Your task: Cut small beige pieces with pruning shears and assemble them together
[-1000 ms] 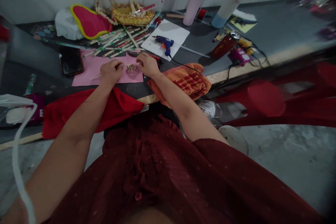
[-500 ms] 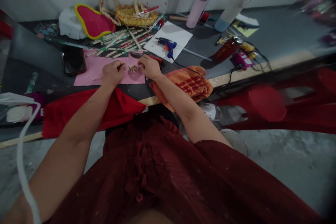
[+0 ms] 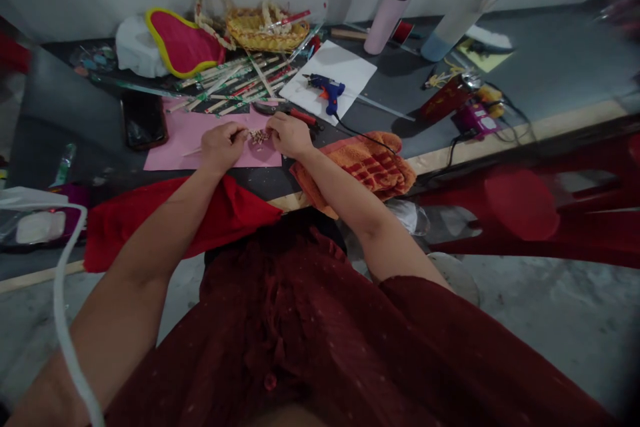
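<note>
A small heap of short pale pieces (image 3: 257, 139) lies on a pink sheet (image 3: 183, 130). At the heap's left edge is my left hand (image 3: 225, 145), its fingers closed in a pinch; what they hold is too small to make out. A thin pale stick (image 3: 191, 152) pokes out at the left of this hand. My right hand (image 3: 290, 135) is closed at the heap's right edge, its fingertips low by the pieces and their contents hidden. Behind the right hand lie red-handled pliers (image 3: 303, 117). Long wrapped sticks (image 3: 235, 83) are strewn behind the sheet.
A blue glue gun (image 3: 327, 88) rests on white paper (image 3: 355, 70). An orange towel (image 3: 373, 170) and red cloth (image 3: 250, 207) line the front edge. Around stand a phone (image 3: 143, 119), a yellow basket (image 3: 267, 33), a pink flask (image 3: 393, 10) and a red can (image 3: 445, 99).
The whole view has shifted slightly, so the table's contents sit a little further right and lower. My right hand's fingertips are closer to the heap. Both hands otherwise keep much the same pose.
</note>
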Available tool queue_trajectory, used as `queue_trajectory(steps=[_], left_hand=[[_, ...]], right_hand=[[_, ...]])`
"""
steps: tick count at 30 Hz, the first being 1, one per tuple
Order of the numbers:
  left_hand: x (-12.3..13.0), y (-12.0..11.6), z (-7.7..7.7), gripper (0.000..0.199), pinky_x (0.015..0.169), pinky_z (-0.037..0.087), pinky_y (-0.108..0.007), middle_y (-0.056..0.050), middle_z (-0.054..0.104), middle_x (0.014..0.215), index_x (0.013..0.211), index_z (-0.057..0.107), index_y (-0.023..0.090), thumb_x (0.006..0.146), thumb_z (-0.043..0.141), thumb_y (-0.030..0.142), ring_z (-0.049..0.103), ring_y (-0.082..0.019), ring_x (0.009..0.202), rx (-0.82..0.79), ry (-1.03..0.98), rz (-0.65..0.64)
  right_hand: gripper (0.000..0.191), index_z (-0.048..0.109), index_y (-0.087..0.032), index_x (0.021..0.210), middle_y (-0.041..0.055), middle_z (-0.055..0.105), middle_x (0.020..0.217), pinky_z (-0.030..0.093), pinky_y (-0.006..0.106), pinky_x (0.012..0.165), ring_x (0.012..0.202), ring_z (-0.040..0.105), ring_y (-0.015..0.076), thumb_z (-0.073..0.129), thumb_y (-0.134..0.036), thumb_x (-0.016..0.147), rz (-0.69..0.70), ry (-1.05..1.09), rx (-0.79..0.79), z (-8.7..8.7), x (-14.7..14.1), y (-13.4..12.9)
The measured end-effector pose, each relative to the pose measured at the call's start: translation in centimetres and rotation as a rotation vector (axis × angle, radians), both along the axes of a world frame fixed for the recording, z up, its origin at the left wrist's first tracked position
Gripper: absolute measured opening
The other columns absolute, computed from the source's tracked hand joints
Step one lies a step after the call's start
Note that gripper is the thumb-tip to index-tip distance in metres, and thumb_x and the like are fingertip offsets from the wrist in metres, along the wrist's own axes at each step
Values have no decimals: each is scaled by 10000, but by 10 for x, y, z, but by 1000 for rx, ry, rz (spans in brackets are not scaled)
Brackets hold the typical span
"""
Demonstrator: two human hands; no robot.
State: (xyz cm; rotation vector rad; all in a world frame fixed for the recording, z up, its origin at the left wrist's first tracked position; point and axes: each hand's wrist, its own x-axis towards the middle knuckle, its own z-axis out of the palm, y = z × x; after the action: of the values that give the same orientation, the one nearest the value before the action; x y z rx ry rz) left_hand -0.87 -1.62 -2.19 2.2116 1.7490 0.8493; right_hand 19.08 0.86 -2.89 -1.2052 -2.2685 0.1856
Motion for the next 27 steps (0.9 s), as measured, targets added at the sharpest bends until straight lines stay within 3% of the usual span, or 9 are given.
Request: queue_trajectory(steps=[7,11,13,17,21,24,27], left_hand=[[0,-1,0,254,767,454,-290,-41,715,942,976,685,208,843,489,300,631,-186,848,43,32,-24],[-2,-1,9,255,783,473,-299,-47,723,957,983,688,200,841,491,275,643,-192,867,67,5,-41],[-3,0,13,257,803,478,-314,-48,724,977,981,690,203,845,487,283,646,-202,898,80,16,-62],[-6,4,17,274,825,483,-317,-61,728,976,981,692,181,864,472,295,649,-201,921,139,4,-122],[-5,5,16,261,798,484,-300,-63,730,903,947,689,169,880,464,284,646,-184,861,221,-38,-142],[-3,3,15,229,770,482,-293,-60,726,885,962,678,170,877,481,250,634,-178,825,274,-26,-192],[0,-1,15,200,747,480,-293,-58,720,849,952,669,168,875,493,222,626,-176,795,316,-12,-221]], right_hand=[[305,619,-184,959,59,629,1030,442,276,777,903,589,170,367,-97,810,-42,161,-69,3,1,0],[254,599,-169,969,66,638,995,458,283,787,891,586,166,420,-110,799,100,240,-193,16,4,13],[201,583,-164,981,59,639,951,465,269,741,823,581,145,443,-173,838,191,341,-246,25,6,22],[240,561,-182,1012,30,619,881,450,242,655,722,544,112,454,-369,904,203,510,-281,38,3,28],[297,564,-174,1016,26,620,858,441,229,622,691,545,108,464,-429,902,224,538,-298,30,-9,14],[196,596,-168,903,28,628,807,439,238,650,685,555,116,507,-342,885,319,420,-262,23,-16,3],[171,583,-171,813,26,606,742,425,242,657,681,542,120,470,-270,895,321,393,-186,21,-17,-1]])
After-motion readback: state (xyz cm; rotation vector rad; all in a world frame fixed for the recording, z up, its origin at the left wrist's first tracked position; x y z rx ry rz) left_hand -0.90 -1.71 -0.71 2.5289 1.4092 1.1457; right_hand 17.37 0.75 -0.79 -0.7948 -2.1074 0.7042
